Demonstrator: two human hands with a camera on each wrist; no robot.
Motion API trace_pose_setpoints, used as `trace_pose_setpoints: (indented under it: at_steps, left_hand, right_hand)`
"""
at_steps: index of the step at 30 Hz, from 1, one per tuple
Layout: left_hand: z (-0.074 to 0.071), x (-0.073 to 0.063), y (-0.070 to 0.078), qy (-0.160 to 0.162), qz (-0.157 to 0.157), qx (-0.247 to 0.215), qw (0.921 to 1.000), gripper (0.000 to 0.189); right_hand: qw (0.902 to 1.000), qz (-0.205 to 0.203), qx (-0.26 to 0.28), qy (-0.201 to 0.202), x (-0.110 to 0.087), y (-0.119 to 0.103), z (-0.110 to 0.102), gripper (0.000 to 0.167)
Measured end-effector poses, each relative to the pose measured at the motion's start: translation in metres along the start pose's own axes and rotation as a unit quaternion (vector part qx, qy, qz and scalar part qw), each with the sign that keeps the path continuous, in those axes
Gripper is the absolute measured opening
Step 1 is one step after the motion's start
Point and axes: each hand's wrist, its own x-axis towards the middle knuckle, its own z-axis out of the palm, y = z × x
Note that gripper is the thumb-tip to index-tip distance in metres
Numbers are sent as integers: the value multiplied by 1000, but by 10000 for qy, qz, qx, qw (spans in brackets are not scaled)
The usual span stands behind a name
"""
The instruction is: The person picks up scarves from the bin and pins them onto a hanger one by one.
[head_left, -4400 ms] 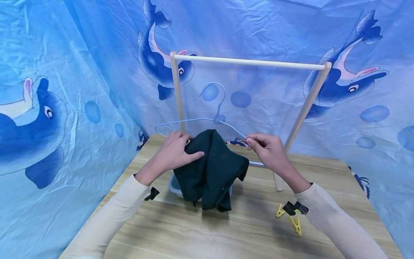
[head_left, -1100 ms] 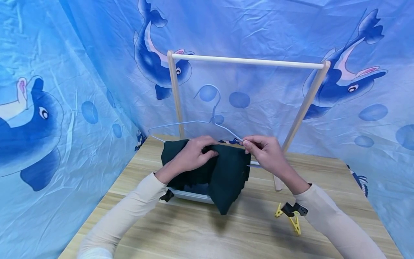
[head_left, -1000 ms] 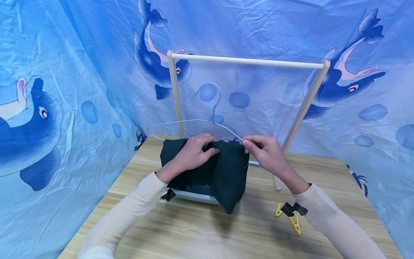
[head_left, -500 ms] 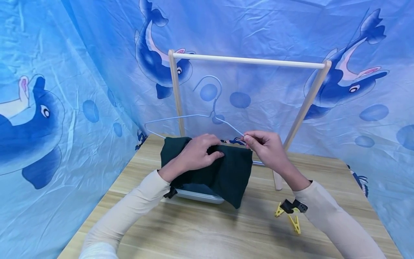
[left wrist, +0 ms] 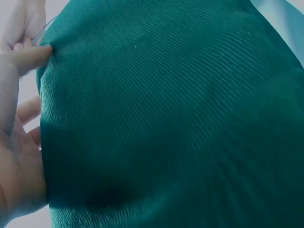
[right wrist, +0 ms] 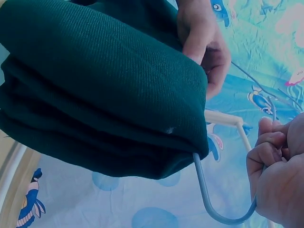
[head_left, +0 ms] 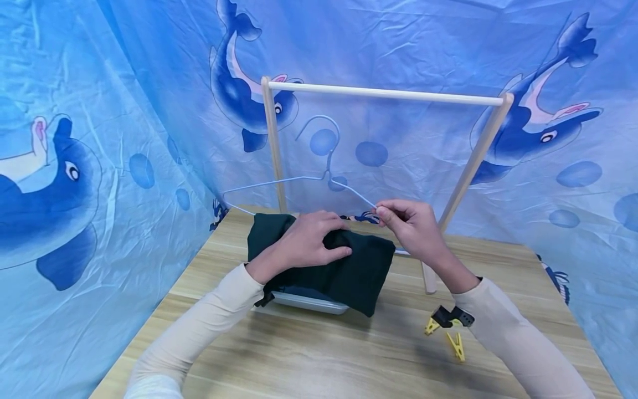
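A blue whale-print curtain, a wooden table, a standing rack, and a dark green cloth draped over a hanger.
The cloth hangs over the hanger's lower bar, in front of the rack and above a pale tray on the table, its lower right corner falling past the tray's edge; the left hand grips its top edge, thumb in front, fingers behind; the right hand pinches the hanger's right arm, just beside the cloth; two yellow clothespins lie on the table near the right forearm.
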Motion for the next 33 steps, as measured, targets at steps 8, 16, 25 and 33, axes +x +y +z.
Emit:
trace_pose_setpoints:
  at_steps: [8,16,25,33]
  left_hand:
    - [11,9,10,94,493,-90,9987,31]
    - [20,8,17,915,-32,-1037,9904,17]
    - [26,13,26,908,-148,-818,9924,23]
    - [23,11,24,414,38,-237,9989,27]
  right_hand:
    - [10000,21,-37,-47,-1,-2,3,16]
    - [9997,111,-127,-154,-4,0,6,15]
    - [9999,-21,91,-86,-2,-1,8,15]
    - [9999,-47,128,-30,-1,-1,7,15]
